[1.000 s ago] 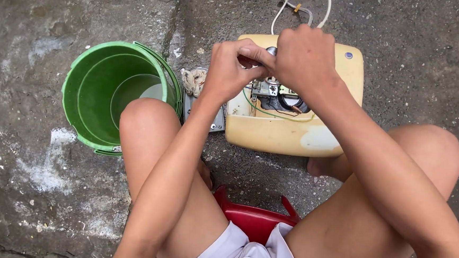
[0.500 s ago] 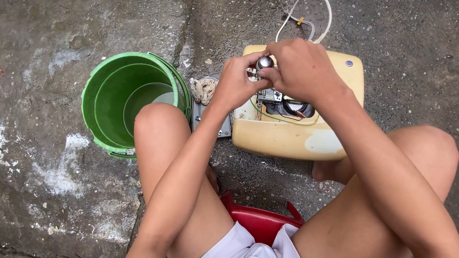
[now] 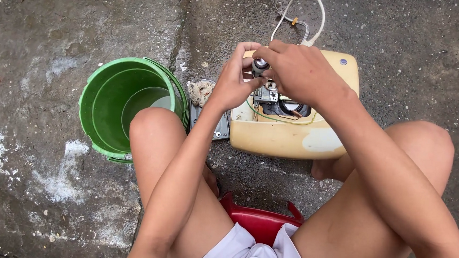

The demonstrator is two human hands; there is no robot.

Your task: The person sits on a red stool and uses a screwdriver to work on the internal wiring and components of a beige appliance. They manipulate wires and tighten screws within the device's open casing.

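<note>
Hands, L [image 3: 234, 84] + R [image 3: 296, 72], both on small metal part [image 3: 260, 65] above cream casing [image 3: 287, 138]

There is a single view, taken from a camera worn on the person's head. It faces almost straight down over the lap, so the concrete ground [image 3: 45, 22] fills the whole background. The camera sits close: bare knees and forearms occupy the near half of the picture, and the red stool [image 3: 258, 218] shows at the near edge between the thighs. The left hand [image 3: 235, 81] and right hand [image 3: 302, 72] meet slightly beyond centre, over the yellowed appliance casing [image 3: 282, 140]. A green bucket [image 3: 111, 106] lies left of centre. A white cord [image 3: 300, 11] reaches the far edge. No second view overlaps this one.
</note>
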